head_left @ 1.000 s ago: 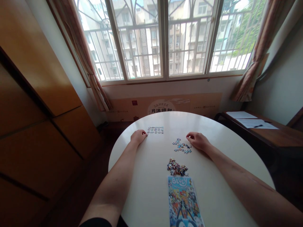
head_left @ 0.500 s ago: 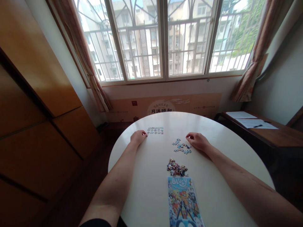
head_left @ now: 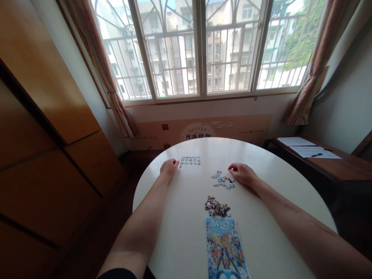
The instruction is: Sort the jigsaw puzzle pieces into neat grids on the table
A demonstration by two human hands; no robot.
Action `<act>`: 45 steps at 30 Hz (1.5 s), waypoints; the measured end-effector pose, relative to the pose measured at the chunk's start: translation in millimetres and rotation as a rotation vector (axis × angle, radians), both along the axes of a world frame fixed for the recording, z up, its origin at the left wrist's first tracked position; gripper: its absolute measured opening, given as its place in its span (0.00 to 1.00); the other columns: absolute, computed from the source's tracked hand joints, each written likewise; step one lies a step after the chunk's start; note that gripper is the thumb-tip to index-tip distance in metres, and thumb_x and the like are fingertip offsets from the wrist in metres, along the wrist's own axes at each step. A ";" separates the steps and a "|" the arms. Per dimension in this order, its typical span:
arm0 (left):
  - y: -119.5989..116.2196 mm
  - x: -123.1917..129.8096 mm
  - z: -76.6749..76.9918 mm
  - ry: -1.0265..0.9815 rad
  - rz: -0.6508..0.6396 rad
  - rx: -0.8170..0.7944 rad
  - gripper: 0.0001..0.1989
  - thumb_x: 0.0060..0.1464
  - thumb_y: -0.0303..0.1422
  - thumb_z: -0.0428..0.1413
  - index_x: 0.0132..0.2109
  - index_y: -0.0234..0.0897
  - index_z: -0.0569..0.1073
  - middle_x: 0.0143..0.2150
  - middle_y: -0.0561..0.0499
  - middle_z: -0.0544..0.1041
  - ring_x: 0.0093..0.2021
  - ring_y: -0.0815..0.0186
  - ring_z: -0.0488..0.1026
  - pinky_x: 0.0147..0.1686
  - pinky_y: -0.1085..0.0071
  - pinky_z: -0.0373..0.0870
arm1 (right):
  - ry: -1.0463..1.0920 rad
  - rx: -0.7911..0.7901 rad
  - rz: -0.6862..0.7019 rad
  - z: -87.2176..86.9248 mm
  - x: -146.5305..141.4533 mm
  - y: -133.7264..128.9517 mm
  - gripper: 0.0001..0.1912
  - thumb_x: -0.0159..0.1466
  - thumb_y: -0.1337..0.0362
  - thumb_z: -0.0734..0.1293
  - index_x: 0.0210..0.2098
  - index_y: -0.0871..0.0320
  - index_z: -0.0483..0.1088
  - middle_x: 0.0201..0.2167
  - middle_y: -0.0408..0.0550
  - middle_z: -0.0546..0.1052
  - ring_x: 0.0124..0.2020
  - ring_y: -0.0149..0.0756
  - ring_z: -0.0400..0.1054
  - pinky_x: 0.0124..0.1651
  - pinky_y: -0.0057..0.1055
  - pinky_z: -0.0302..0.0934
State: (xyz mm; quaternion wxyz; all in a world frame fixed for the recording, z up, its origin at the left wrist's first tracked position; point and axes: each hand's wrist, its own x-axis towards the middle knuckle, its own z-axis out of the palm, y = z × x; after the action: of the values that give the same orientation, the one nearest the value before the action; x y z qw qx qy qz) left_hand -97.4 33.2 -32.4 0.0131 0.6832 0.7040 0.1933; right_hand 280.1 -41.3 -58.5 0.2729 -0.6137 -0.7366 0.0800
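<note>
Small jigsaw pieces lie in neat rows (head_left: 190, 160) toward the table's far left side. My left hand (head_left: 169, 168) rests just left of these rows, fingers curled in, with nothing seen between them. A single jigsaw piece (head_left: 180, 166) lies flat by its fingertips, under the lowest row. On the right, my right hand (head_left: 243, 173) rests on the table with its fingers loosely curled and no piece showing in them. Close to its fingertips are scattered blue-toned jigsaw pieces (head_left: 222, 180). A denser pile of multicoloured jigsaw pieces (head_left: 216, 206) sits nearer to me.
A colourful picture sheet lettered "Bluey" (head_left: 225, 248) lies at the near side of the round white table (head_left: 186, 232). A dark wooden side table (head_left: 348, 168) holding papers (head_left: 315, 152) and a pen stands at the right. Windows and a printed cardboard panel (head_left: 252, 130) are beyond.
My left hand has let go of a jigsaw piece, which now lies below the rows, and has drawn back slightly to the left. My right hand has stayed in place.
</note>
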 end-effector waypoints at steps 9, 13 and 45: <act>-17.3 35.2 17.9 0.047 -0.252 0.134 0.17 0.62 0.42 0.48 0.34 0.38 0.76 0.33 0.47 0.79 0.36 0.62 0.72 0.35 0.70 0.62 | 0.000 0.003 0.000 -1.0 0.1 1.1 0.09 0.60 0.61 0.65 0.36 0.52 0.77 0.29 0.43 0.79 0.31 0.34 0.70 0.34 0.28 0.56; -39.8 70.8 25.8 0.082 -0.617 0.102 0.16 0.60 0.41 0.51 0.29 0.38 0.75 0.29 0.50 0.76 0.31 0.65 0.69 0.34 0.70 0.61 | 0.005 0.004 0.002 -1.1 0.5 1.3 0.09 0.60 0.61 0.65 0.36 0.52 0.77 0.29 0.43 0.79 0.31 0.34 0.69 0.34 0.28 0.56; -54.5 119.5 -15.6 0.255 -0.503 0.046 0.29 0.67 0.45 0.36 0.35 0.39 0.78 0.38 0.45 0.80 0.38 0.61 0.74 0.37 0.68 0.63 | -0.071 -0.024 -0.080 -2.6 -5.2 -0.3 0.11 0.62 0.59 0.64 0.38 0.51 0.77 0.30 0.41 0.78 0.32 0.33 0.69 0.32 0.28 0.51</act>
State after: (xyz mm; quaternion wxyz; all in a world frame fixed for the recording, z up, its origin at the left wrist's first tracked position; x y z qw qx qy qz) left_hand 22.1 -21.3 -48.0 -0.0438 0.8554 0.5037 0.1123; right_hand 274.9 -41.6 -61.1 0.2423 -0.6484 -0.7195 0.0563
